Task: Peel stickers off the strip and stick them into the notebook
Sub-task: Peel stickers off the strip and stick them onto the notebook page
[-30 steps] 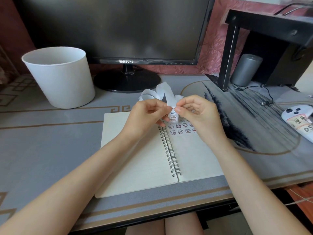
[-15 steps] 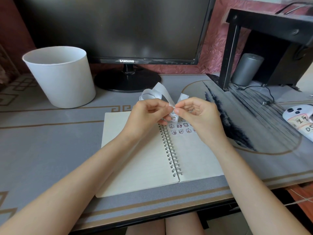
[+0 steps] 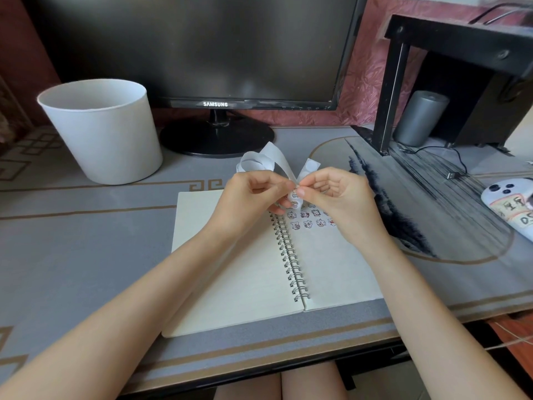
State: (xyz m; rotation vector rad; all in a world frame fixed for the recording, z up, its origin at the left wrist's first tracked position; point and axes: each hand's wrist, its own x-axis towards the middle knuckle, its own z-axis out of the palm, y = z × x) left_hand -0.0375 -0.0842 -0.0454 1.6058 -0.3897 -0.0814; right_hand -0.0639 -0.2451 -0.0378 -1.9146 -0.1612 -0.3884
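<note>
a grey desk (image 3: pixel 86 255) carries a dark monitor (image 3: pixel 202 47) at the back and a white bin (image 3: pixel 106 140) to its left. an open spiral notebook (image 3: pixel 230 269) lies flat near the front edge. above its top, the left hand (image 3: pixel 253 197) and right hand (image 3: pixel 334 200) meet, the fingertips of both pinching the curled white sticker strip (image 3: pixel 274 157) between them. small cartoon stickers (image 3: pixel 307 219) sit in rows on the right page, partly under the right hand.
</note>
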